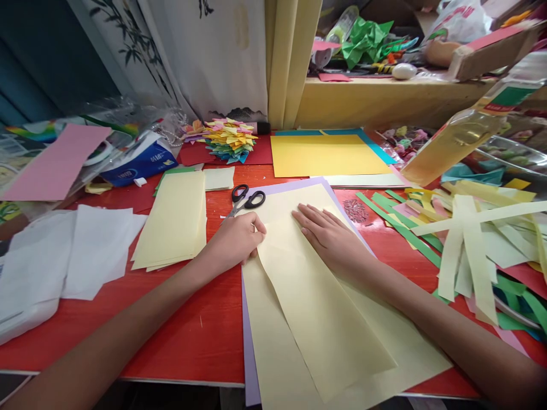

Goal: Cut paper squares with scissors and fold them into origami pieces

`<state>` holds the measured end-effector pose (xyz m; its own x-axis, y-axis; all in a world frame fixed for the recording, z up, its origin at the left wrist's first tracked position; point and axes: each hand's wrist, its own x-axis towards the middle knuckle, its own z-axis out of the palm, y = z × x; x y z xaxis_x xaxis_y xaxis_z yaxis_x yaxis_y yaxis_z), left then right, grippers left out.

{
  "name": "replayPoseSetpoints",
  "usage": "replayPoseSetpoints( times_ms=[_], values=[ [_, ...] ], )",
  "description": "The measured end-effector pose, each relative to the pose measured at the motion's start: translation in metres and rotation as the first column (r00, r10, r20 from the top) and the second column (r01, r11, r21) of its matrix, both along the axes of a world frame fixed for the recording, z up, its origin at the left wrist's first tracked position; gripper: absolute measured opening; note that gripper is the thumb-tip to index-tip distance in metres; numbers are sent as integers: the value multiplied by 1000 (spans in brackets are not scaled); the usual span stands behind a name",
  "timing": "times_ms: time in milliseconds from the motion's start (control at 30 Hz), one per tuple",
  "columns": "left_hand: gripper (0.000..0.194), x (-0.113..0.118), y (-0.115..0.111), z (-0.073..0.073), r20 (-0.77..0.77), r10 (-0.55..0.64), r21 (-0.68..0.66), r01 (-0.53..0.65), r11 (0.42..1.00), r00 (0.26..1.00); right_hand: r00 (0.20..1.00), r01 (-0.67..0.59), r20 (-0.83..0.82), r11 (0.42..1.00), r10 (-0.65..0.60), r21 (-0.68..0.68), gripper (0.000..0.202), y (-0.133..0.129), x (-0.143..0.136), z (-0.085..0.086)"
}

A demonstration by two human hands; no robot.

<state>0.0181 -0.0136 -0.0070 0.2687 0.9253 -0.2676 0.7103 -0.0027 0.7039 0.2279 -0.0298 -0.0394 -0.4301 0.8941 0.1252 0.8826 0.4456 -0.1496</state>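
I see the left grip [247, 238] pinch cream paper [314, 310]; at its three o'clock, the right grip [327, 234] lies flat, fingers spread little, likely for steadying.

At the lower centre of the frame, paper sheets [325, 319] are layered on the table [171, 336]; scissors [255, 199] are placed at their upper-left corner. Left of the scissors, a paper stack [173, 222] is set, and loose sheets [98, 245] are spread farther left. At right, cut strips [468, 245] are heaped before a bottle [461, 134]. Above centre, a folded-paper cluster [231, 136] is placed left of stacked paper [329, 156].
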Motion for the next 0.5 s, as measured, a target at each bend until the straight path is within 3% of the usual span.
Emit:
replayPoseSetpoints(
  times_ms=[167,333,500],
  values=[
    [7,-2,0,0,26,20,13,-20,1000,999,1000,12,-16,1000,-13,-17,48,1,0,3],
    [15,-5,3,-2,16,100,198,-102,975,995,998,19,-62,999,-21,-32,50,0,-1,7],
    [20,-5,4,0,-95,103,219,-80,972,990,1000,-13,-4,999,13,-38,51,-1,-3,4]
  ],
)
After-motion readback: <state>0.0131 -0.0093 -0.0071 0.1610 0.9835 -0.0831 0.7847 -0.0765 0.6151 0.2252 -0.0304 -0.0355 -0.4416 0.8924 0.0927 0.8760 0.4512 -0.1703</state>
